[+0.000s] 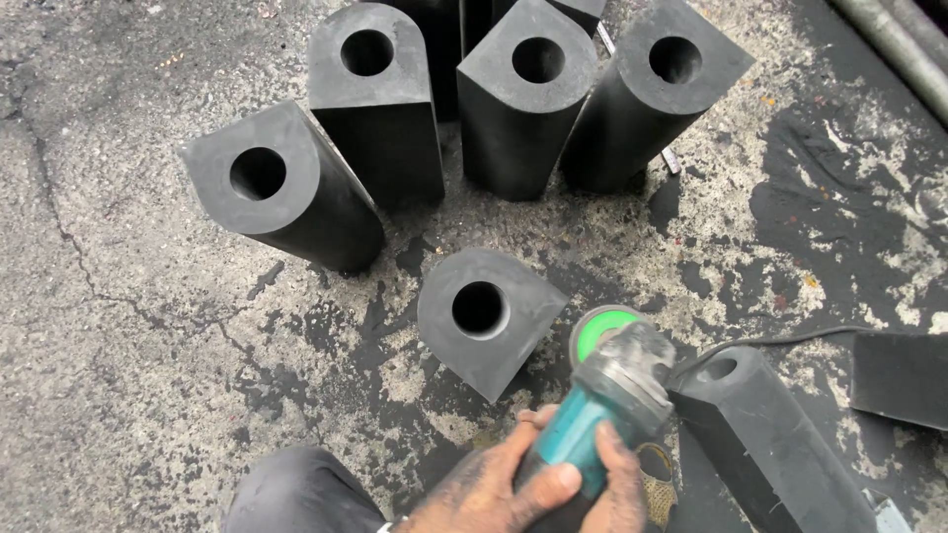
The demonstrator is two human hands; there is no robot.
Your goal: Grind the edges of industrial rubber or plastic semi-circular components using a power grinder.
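Both of my hands hold a teal angle grinder [602,405] low in the view. My left hand [484,489] wraps its body from the left, thumb over the top. My right hand [624,486] grips it from the right side. The grinder's green-faced disc [600,326] points away from me, close to the right edge of a black rubber block [484,316] with one rounded side and a round hole through it. That block stands upright on the stained concrete floor [118,296].
Several more black holed blocks [375,109] stand grouped at the top. Another block [765,439] lies tilted at the right, beside the grinder. A black cable [790,336] runs right towards a flat black piece [901,380]. A pipe [894,44] crosses the top right. My dark-trousered knee [296,494] is bottom left.
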